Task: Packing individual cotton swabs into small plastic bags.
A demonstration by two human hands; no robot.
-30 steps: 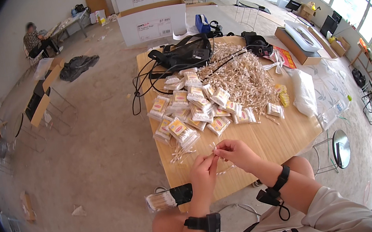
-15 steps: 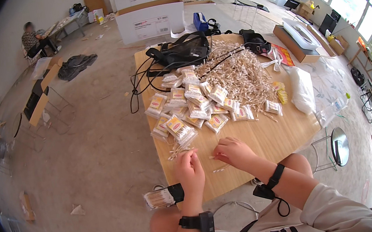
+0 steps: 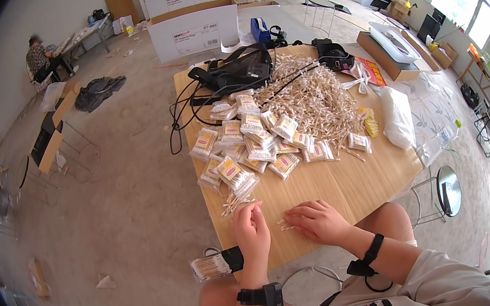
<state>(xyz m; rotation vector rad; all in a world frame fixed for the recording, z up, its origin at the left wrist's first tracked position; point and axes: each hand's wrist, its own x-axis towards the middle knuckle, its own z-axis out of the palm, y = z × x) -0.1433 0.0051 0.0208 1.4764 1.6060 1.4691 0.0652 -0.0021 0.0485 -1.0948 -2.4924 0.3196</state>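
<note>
My left hand is closed at the near left part of the table, its fingers curled in. Whatever it holds is hidden from view. Just beyond its fingertips lie several loose cotton swabs, beside a clear bag of cotton swabs. My right hand rests low over the tabletop with its fingers stretched out to the left. Swab tips show at those fingertips, lying on the wood. A pile of bagged swabs and a large heap of loose swabs are farther back.
A black mesh bag with cables covers the table's far left. To the right lies a white plastic bag. A swab-filled container sits at the near left table edge. A stool stands right; a person sits far left.
My right hand has come nearer to me, lowering onto the swabs on the table, its fingers straighter than before. My left hand has stayed nearly in place, closed.
</note>
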